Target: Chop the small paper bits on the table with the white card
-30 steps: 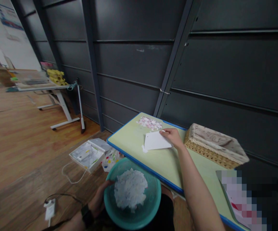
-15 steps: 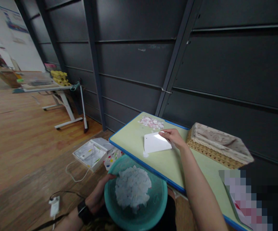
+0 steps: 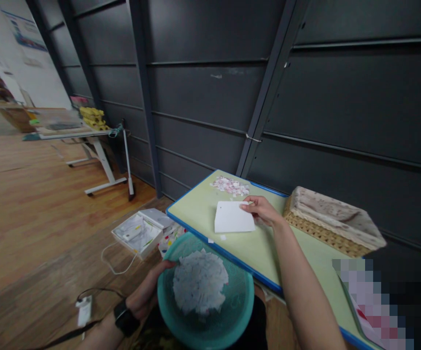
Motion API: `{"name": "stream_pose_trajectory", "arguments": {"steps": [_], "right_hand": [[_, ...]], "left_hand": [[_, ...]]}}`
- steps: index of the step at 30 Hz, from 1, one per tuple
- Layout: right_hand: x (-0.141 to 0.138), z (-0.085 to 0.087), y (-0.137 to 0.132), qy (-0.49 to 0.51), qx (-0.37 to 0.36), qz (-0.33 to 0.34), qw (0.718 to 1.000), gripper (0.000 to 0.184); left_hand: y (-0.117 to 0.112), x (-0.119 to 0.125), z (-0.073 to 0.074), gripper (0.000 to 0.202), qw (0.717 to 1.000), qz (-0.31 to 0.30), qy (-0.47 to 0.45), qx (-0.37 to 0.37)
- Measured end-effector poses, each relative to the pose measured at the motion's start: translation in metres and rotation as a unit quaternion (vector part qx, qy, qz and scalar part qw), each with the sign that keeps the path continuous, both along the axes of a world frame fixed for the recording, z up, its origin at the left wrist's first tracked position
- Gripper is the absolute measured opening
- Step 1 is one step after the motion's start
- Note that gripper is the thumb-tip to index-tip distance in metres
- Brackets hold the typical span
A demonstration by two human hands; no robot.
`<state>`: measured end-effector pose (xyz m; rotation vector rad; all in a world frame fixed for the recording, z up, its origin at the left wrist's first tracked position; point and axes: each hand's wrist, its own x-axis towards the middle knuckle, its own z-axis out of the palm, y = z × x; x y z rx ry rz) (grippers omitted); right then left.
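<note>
A flat white scraper (image 3: pixel 232 217) with a small hole in one corner is pinched at its right edge by my right hand (image 3: pixel 263 210). It stands tilted over the pale green table (image 3: pixel 261 250). Two small paper scraps (image 3: pixel 222 237) lie near its lower edge, one close to the blue rim. My left hand (image 3: pixel 150 284) grips the left rim of a teal plastic basket (image 3: pixel 245 301), its thumb over the rim. A heap of white paper scraps (image 3: pixel 200 282) fills the basket's middle. Farther back on the table lies a pile of pinkish-white paper bits (image 3: pixel 230 185).
A woven basket with a cloth lining (image 3: pixel 332 221) stands at the table's right, near the dark panel wall (image 3: pixel 203 92). On the floor at left are an open white box (image 3: pixel 137 233) and a power strip (image 3: pixel 84 311). A second table (image 3: pixel 68 130) stands farther off.
My right hand has drawn the scraper slightly left and toward the blue edge, and its angle has changed. Paper scraps now lie nearer that edge. My left hand stays on the basket.
</note>
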<state>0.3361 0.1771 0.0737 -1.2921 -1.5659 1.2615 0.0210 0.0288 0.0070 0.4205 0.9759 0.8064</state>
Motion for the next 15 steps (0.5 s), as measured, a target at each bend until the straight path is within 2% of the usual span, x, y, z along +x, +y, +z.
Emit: {"name": "stream_pose_trajectory", "arguments": {"steps": [3, 5, 9, 15], "right_hand": [[0.013, 0.002, 0.001, -0.014, 0.002, -0.05, 0.999, 0.04], [0.018, 0.004, 0.0, -0.047, 0.007, -0.051, 0.998, 0.038], [0.011, 0.006, -0.003, -0.099, 0.01, -0.013, 0.995, 0.037], [-0.021, 0.001, -0.007, -0.073, 0.002, 0.081, 0.994, 0.037]], "left_hand": [[0.001, -0.001, 0.002, 0.018, 1.0, 0.0, -0.003, 0.013], [0.001, -0.001, 0.003, 0.017, 1.0, 0.001, 0.006, 0.009], [0.001, -0.001, 0.005, 0.015, 1.0, 0.005, 0.017, -0.003], [0.002, -0.001, 0.006, 0.015, 1.0, 0.0, 0.022, 0.005]]}}
